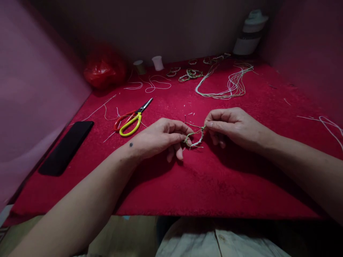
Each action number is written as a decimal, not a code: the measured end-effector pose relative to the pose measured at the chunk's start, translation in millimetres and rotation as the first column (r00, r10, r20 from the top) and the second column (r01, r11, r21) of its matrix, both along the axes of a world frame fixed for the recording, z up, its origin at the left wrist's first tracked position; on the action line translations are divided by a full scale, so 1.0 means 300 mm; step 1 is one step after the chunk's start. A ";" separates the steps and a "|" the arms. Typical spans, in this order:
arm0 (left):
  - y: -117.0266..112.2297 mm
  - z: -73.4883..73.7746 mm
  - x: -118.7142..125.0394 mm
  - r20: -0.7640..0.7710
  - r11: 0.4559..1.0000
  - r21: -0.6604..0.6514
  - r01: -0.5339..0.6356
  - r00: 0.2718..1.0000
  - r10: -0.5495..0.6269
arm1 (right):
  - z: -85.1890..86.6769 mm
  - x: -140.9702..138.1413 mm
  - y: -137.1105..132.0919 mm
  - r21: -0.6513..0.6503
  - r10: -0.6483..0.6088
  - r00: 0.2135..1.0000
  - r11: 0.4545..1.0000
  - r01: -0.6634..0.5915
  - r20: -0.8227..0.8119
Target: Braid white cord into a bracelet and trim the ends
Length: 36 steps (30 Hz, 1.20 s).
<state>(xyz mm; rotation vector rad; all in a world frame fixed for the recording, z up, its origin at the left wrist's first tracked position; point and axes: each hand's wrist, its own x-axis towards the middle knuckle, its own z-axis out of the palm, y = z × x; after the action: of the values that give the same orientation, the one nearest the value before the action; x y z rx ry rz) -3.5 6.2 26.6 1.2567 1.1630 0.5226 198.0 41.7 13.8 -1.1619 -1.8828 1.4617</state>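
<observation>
Between my hands is a small ring-shaped braided cord bracelet [197, 144], green and white, with loose thread ends sticking out. My left hand [167, 137] pinches its left side between thumb and fingers. At the upper right of the ring, my right hand [227, 126] pinches the green cord with thumb and forefinger. A thin dark strand [193, 125] runs leftward from the right fingertips. Left of my left hand lie scissors [130, 123] with one red and one yellow handle, blades pointing away. Tiny thread clippings [191, 114] are scattered just beyond the bracelet.
A red cloth [171, 192] covers the table between side walls. A black phone [66, 148] lies left. At the back are a red plastic bag [103, 73], thread spools [158, 63], finished-looking bracelets [190, 74], a bundle of cords [222, 95] and a white bottle [249, 35].
</observation>
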 end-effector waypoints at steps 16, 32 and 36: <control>-0.007 -0.032 0.054 0.104 0.991 0.081 -0.103 0.990 0.094 | 0.001 -0.006 -0.007 -0.028 -0.001 1.000 1.000 0.001 0.019; -0.029 -0.029 0.088 -0.094 0.933 0.344 -0.109 0.984 0.150 | -0.002 0.001 -0.022 0.092 0.014 0.999 0.996 -0.011 -0.035; -0.015 -0.026 0.082 -0.048 0.975 0.200 -0.097 0.993 0.108 | 0.001 -0.001 -0.021 0.129 -0.042 0.998 0.990 0.048 -0.050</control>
<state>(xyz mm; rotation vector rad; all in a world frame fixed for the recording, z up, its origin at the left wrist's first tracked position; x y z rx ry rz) 21.1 1.8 18.9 1.3941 1.2535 0.6959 197.8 35.5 14.0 -1.0922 -1.8776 1.3098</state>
